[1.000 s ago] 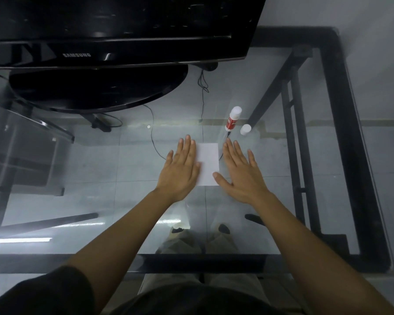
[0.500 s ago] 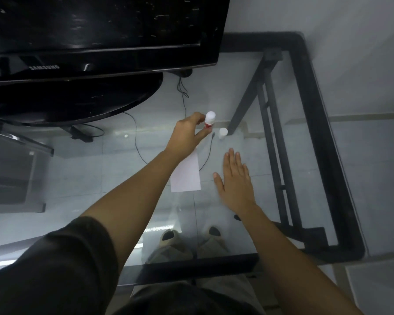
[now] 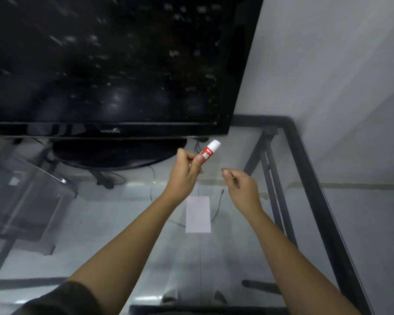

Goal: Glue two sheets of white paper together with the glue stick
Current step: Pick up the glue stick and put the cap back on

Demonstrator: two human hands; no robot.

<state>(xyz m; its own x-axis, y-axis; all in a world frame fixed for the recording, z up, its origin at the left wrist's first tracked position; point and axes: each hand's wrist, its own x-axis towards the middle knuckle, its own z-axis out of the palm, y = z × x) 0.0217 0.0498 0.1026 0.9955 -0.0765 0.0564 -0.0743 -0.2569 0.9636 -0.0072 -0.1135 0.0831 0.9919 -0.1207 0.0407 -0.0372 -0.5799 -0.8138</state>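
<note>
My left hand [image 3: 187,171] is raised above the glass table and pinches a red-and-white glue stick [image 3: 209,151], its white end pointing up and to the right. Just to the right of it, my right hand [image 3: 239,185] hovers with its fingers curled in; nothing shows between them, and the small white cap is not in sight. The white paper [image 3: 198,214] lies flat on the glass below and between my hands. It reads as a single rectangle, and I cannot tell whether there are two sheets.
A large black TV [image 3: 112,64] on an oval stand fills the back left of the glass table. The table's black metal frame [image 3: 305,167] runs along the right side, close to a white wall. A thin cable [image 3: 216,210] lies beside the paper.
My left hand took the glue stick off the table and lifted it. My right hand rose from flat on the glass and curled. The view tilted up toward the TV.
</note>
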